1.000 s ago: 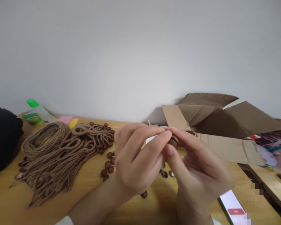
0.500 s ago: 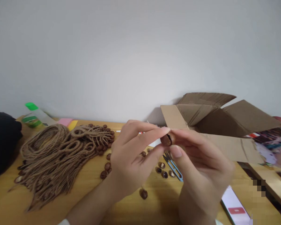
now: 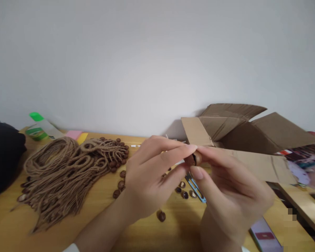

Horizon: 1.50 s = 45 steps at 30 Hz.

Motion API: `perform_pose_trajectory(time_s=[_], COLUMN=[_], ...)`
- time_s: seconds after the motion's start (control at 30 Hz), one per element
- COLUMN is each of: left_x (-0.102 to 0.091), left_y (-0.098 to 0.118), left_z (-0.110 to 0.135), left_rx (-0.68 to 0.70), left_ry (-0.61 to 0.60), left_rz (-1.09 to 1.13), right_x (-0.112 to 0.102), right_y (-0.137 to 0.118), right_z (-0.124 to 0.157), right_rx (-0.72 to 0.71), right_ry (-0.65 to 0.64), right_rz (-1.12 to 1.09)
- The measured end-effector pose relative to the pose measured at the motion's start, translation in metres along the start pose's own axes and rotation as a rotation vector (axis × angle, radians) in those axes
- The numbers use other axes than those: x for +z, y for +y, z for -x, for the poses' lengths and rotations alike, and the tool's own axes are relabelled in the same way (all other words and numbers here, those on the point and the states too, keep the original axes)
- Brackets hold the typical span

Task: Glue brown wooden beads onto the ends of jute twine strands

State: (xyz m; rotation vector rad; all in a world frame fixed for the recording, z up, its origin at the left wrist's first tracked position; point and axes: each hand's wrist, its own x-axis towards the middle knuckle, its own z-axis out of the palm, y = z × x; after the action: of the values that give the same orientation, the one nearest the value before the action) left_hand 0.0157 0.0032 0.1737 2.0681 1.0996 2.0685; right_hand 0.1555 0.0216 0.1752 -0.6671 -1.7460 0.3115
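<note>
A brown round nut with a dark crack down its shell is pinched between my two hands, above the wooden table. My left hand grips its left side with thumb and fingertips. On its right side, the thumb and index finger of my right hand hold it. Below the hands lie several broken shell pieces and blue-handled thread snips, partly covered by my right hand. One whole nut sits nearer to me. More brown nuts lie left of my left hand.
Bundles of brown knotted cord spread across the left, near a black item and a green-capped bottle. An open cardboard box stands back right. A phone lies at the front right. A wall rises behind the table.
Both hands have shifted slightly right with the nut between them. The dark crack in the shell looks wider, and the nut is turned a little. The phone's screen looks dimmer.
</note>
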Motion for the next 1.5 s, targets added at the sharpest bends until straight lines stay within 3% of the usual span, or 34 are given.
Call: perform_pose_trajectory(time_s=[0.17, 0.63, 0.87, 1.07, 1.17, 1.27, 1.37, 1.5], left_x=[-0.001, 0.003, 0.021, 0.044, 0.051, 0.061, 0.078, 0.102], left_y=[0.000, -0.005, -0.010, -0.011, -0.012, -0.011, -0.012, -0.018], left_z=[-0.001, 0.002, 0.009, 0.050, 0.084, 0.117, 0.140, 0.158], left_rx=[0.057, 0.163, 0.210, 0.122, -0.001, -0.130, -0.157, -0.173], left_ry=[-0.010, -0.060, -0.207, -0.453, -0.563, -0.639, -0.708, -0.759], left_rz=[-0.016, -0.062, 0.007, -0.042, -0.042, -0.052, -0.071, -0.072], right_x=[-0.002, -0.016, -0.041, -0.055, -0.055, -0.061, -0.074, -0.088], right_y=[-0.003, -0.007, 0.003, 0.020, 0.032, 0.045, 0.061, 0.081], right_z=[-0.001, -0.001, 0.012, 0.059, 0.099, 0.135, 0.158, 0.168], right_rx=[-0.004, 0.204, 0.443, 0.736, 0.886, 1.011, 1.055, 1.003], right_ry=[0.021, -0.079, -0.137, -0.029, 0.021, -0.012, -0.085, -0.182], right_rz=[-0.065, -0.170, -0.294, -0.442, -0.502, -0.456, -0.346, -0.182])
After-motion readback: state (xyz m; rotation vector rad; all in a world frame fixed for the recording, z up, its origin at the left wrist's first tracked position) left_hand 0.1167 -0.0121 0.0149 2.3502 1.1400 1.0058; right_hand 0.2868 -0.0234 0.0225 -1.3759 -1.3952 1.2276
